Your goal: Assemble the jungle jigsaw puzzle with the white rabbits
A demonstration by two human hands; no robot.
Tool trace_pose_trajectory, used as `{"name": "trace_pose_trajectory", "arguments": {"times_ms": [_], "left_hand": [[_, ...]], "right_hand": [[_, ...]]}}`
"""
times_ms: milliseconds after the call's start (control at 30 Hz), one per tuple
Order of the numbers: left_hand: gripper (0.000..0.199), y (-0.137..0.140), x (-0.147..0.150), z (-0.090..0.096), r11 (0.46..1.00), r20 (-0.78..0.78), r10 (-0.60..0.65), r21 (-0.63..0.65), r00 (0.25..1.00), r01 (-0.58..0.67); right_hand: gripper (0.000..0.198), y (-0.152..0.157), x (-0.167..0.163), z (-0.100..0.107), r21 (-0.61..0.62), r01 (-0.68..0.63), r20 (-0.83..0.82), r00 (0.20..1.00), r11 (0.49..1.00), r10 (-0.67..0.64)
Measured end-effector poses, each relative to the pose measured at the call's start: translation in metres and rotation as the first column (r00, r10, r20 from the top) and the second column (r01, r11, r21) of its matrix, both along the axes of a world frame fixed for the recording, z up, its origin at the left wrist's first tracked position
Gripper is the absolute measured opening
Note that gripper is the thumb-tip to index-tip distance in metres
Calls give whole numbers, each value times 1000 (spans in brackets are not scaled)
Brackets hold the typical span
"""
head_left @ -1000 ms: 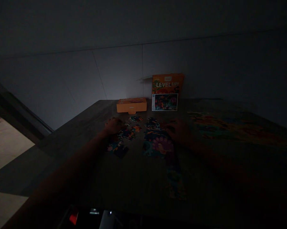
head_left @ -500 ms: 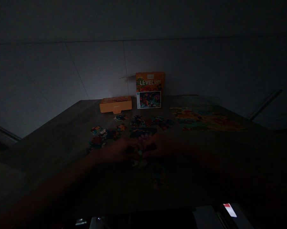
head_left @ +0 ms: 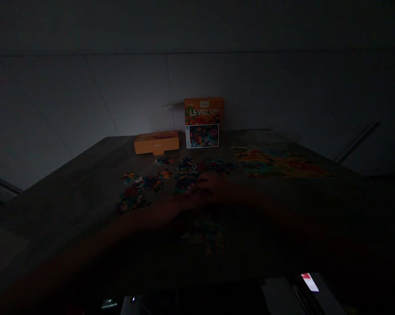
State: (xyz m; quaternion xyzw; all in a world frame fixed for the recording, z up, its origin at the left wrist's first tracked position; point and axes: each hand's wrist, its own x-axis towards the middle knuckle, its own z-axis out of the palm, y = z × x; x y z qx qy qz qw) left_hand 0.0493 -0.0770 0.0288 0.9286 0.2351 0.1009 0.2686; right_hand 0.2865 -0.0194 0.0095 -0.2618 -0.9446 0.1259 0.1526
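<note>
Has the left hand and the loosely curled right hand close together over the partly joined puzzle at the frame's centre, too dark to tell the left's opening or any piece gripped, near loose pieces left of centre.

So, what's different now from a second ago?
The left hand left the loose pieces, moving right and nearer the person, beside the right hand. That one shifted left and nearer, over the joined puzzle section. It's too dark to tell what either holds. The flat orange box, upright box and large colourful picture stayed put.
</note>
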Motion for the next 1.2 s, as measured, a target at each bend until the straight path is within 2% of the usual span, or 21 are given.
{"name": "trace_pose_trajectory", "arguments": {"times_ms": [133, 267, 500, 767, 1033, 1200], "left_hand": [[51, -2, -2, 4, 992, -90, -47, 112, 995, 57], [60, -5, -4, 8, 988, -162, -89, 115, 983, 108], [62, -11, 1, 9, 993, -133, -107, 33, 985, 112], [60, -12, 4, 7, 990, -150, -123, 47, 981, 131], [56, -11, 4, 8, 986, -130, -146, 55, 981, 154], [56, -8, 3, 3, 980, -69, -189, 46, 980, 192]], "right_hand": [[41, 4, 1, -1, -27, -22, -27, 999, 999, 21], [43, 4, 1, 0, -47, 3, -21, 1000, 999, -4], [46, 6, 1, 1, -58, 1, -3, 1000, 998, -1], [40, 8, 1, -1, -52, -36, -34, 999, 998, 34], [45, 11, 1, -3, -64, -42, -34, 999, 997, 40], [43, 8, 1, -1, -58, -33, -39, 999, 998, 31]]}}
